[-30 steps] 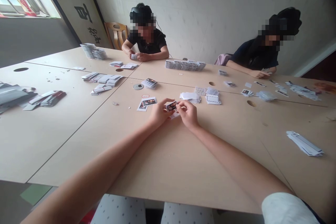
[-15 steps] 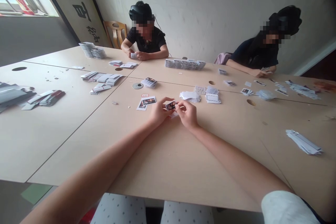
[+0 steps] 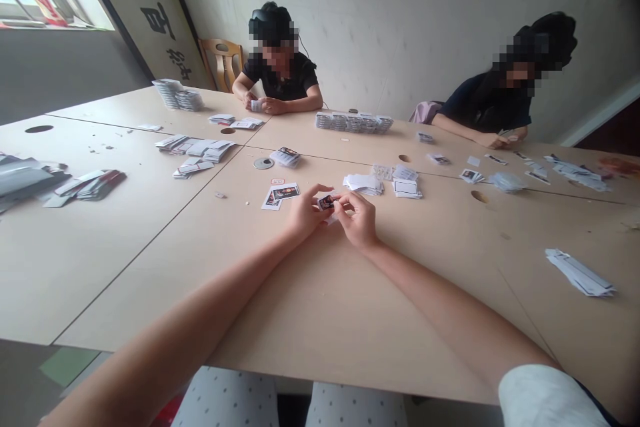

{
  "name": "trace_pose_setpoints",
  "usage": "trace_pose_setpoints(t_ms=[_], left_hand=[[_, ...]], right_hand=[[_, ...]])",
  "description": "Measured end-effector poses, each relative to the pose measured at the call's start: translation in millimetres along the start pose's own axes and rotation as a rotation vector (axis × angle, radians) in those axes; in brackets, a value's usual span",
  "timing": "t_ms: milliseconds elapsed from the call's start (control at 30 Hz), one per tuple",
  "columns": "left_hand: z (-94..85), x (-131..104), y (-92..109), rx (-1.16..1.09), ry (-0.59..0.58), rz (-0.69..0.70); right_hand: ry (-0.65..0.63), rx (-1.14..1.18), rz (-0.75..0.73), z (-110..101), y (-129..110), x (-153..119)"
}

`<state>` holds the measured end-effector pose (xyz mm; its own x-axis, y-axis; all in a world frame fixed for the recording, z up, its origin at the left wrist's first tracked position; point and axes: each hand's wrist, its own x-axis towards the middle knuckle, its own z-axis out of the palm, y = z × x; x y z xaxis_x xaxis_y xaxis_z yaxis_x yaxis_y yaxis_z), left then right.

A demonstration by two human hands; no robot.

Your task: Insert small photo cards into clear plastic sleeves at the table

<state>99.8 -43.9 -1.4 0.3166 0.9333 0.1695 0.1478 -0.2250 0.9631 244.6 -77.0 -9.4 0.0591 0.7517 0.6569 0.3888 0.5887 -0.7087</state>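
Note:
Between my two hands is a small dark photo card, partly covered by my fingers. My left hand is closed on its left side, and my right hand pinches its right edge. Something whitish and clear shows below the card, too hidden to name. Just left of my left hand lie white-bordered photo cards, overlapping on the table. Beyond my right hand are a pile of white cards and a stack of cards with a black frame line.
Two people sit across the table. A row of packed card bundles stands at the far edge. Piles of white packets lie to the left, and a fan of white strips to the right.
My hands stay in nearly the same place around the card, which appears tilted slightly differently. The whole view has shifted a little.

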Motion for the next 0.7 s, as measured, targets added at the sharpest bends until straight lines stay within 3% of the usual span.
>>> trace_pose_setpoints(t_ms=[700], left_hand=[[-0.2,-0.3,2.8,0.166,0.006,0.035]], right_hand=[[0.002,-0.061,-0.108,-1.8,-1.4,-0.8]])
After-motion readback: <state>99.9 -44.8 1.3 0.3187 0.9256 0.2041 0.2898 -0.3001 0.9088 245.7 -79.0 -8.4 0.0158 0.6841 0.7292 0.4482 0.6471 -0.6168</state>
